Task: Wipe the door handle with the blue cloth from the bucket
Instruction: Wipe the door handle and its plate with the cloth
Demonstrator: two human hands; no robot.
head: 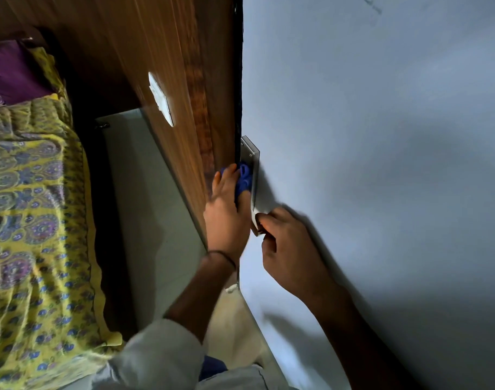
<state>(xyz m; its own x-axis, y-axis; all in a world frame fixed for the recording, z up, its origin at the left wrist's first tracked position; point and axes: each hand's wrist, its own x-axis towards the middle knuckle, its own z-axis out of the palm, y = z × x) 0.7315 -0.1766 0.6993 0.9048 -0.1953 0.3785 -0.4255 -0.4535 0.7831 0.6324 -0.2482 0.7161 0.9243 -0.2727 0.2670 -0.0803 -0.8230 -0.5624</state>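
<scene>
A long silver door handle stands off the edge of the pale grey door. The blue cloth is bunched against the middle of the handle, on its inner side. My left hand presses the cloth there, fingers pointing up along the handle. My right hand pinches the handle's lower end between thumb and fingers. The bucket is not in view.
A brown wooden panel with a white switch plate runs left of the door. A bed with a yellow patterned cover fills the left side. A strip of pale floor lies between bed and panel.
</scene>
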